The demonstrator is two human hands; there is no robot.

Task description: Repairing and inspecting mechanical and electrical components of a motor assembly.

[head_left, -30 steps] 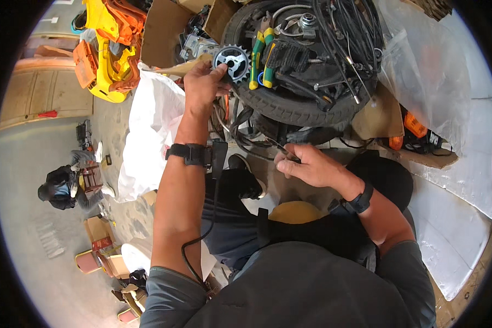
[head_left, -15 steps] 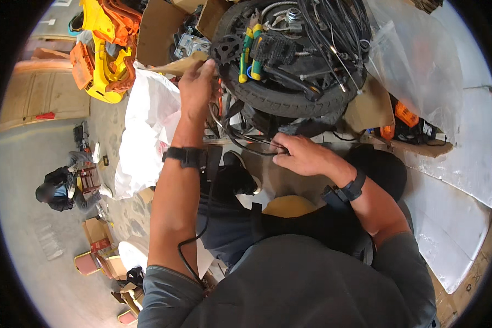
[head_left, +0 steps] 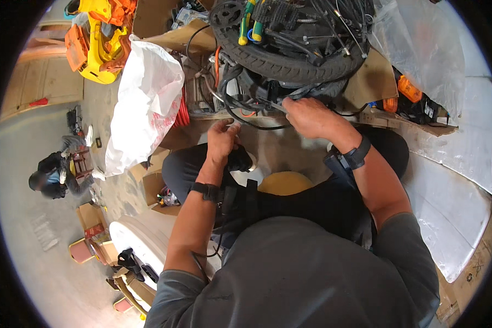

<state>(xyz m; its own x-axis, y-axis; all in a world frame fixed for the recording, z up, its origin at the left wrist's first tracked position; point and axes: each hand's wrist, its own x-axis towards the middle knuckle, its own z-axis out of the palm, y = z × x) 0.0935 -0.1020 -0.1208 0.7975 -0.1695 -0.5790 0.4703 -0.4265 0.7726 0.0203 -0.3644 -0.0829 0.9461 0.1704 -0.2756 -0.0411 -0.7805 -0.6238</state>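
Observation:
My right hand (head_left: pixel 309 116) is closed at the near side of a tyre (head_left: pixel 290 71), gripping a slim grey metal-looking strip (head_left: pixel 274 104); its exact kind is unclear. A black cable (head_left: pixel 254 124) loops below and left of that hand, hanging from the bundle under the tyre. Left of the loop, my left hand (head_left: pixel 222 141) has its fingers pinched together above my shoe. Whatever those fingers hold, if anything, is too small to make out. Green-and-yellow-handled pliers (head_left: pixel 251 24) and black cables (head_left: pixel 333 27) lie on top of the tyre.
A white plastic bag (head_left: pixel 145 104) stands at the left, beside red cable (head_left: pixel 182 109). Yellow and orange plastic parts (head_left: pixel 101 41) lie farther off. Cardboard (head_left: pixel 372 82) and a clear bag (head_left: pixel 421 54) are on the right. Another person (head_left: pixel 60 175) sits at far left.
My left hand has come down and toward me from beside the tyre's left edge. The right hand has moved slightly right and farther from me. My view has shifted nearer to me.

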